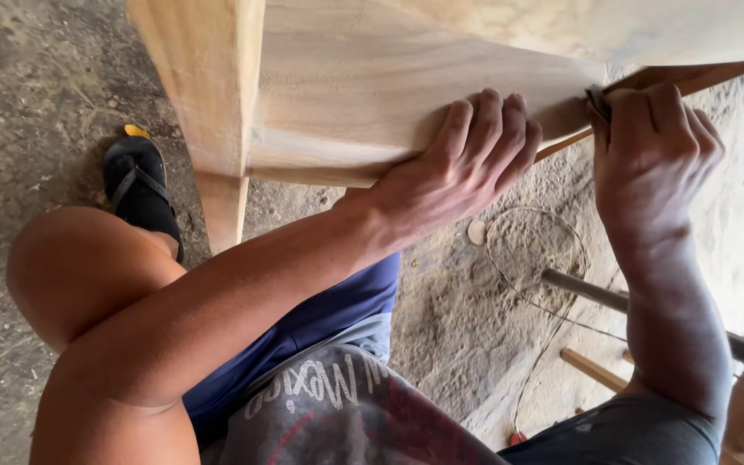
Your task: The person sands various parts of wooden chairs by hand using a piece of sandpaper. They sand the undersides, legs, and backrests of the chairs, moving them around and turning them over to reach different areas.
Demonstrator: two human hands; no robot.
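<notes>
left hand point(467, 159) flat-curled over lower edge of wooden panel point(406, 95), 4 fingers point(486, 129) wrapped up onto the panel face, thumb hidden underneath. loose clamp on the edge, not a full fist. panel sits directly under those fingertips and runs up-left to a square wooden post point(208, 95), joined there at a corner.

right hand point(652, 159) closed tight, fingers curled inward, pinching a small dark metal tool point(597, 102) at the fingertips. tool tip touching the panel surface just above the knuckles, at the spot where a thin brown wood strip point(691, 77) meets the panel. strip runs off up-right from the fingertips. cannot tell exact kind of tool, mostly hidden by fingers.

both hands near each other, short gap between left fingertips and right thumb side, same panel edge between them.

below the left wrist: bare knee point(79, 267), blue shorts point(320, 319), grey printed shirt point(337, 413). further left of the post, black sandal point(139, 185) on concrete floor point(19, 103).

below the right hand: sandy ground point(475, 327), thin wire loop point(531, 254) lying on it, small pale round piece point(476, 232) just beside the loop. grey metal rod point(587, 291) passing behind the right forearm, wooden slat point(592, 368) lower down.
</notes>
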